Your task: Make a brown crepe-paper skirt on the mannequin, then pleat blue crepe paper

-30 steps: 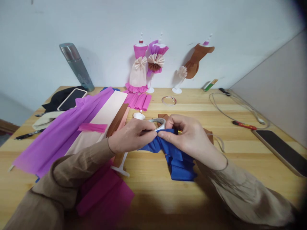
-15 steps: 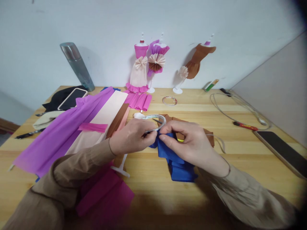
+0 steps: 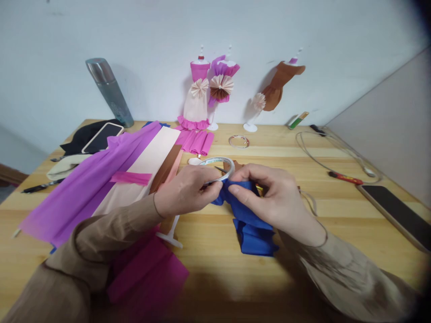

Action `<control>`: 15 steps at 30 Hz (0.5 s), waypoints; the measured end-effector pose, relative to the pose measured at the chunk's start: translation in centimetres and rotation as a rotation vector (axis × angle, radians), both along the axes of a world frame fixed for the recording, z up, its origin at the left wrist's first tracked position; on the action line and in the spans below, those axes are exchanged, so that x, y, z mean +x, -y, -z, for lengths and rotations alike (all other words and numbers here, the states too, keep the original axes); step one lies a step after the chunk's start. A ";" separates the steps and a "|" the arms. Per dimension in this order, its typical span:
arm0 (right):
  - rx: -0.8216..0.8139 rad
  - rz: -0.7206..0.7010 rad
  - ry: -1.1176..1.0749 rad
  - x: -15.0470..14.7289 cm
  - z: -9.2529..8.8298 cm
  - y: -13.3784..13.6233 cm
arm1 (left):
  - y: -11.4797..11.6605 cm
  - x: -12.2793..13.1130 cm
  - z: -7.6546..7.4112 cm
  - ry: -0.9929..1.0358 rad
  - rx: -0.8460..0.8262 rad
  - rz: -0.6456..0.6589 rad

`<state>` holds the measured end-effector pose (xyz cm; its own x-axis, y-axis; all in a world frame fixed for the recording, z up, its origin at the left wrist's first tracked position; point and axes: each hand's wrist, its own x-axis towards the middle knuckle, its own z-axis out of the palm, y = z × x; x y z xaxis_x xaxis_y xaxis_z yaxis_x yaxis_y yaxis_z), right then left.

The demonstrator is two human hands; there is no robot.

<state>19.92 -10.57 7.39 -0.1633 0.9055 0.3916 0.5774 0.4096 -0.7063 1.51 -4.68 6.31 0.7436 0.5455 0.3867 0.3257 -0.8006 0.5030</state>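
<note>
My left hand is closed with thumb and forefinger pinched at the near rim of a narrow roll of tape. My right hand pinches the upper edge of a blue strip of crepe paper, close beside the left fingertips. The strip hangs in folds, its lower end at the tabletop. Below my left hand shows the white base of a stand; what lies between is hidden. A thin dark pointed tip shows through the tape ring. Brown paper and something yellow lie partly behind my right hand.
Purple crepe paper, cream paper and magenta paper cover the left side. Dressed miniature mannequins stand by the wall, one leaning. A bottle, another tape ring, a phone and a cable surround them.
My right hand has shifted slightly right, drawing the blue strip's upper part with it and opening a small gap from my left fingertips. My left hand stays almost still.
</note>
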 end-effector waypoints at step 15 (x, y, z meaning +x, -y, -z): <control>0.026 0.043 0.025 0.0 0.6 -0.1 | 0.1 0.1 0.1 0.013 0.016 0.020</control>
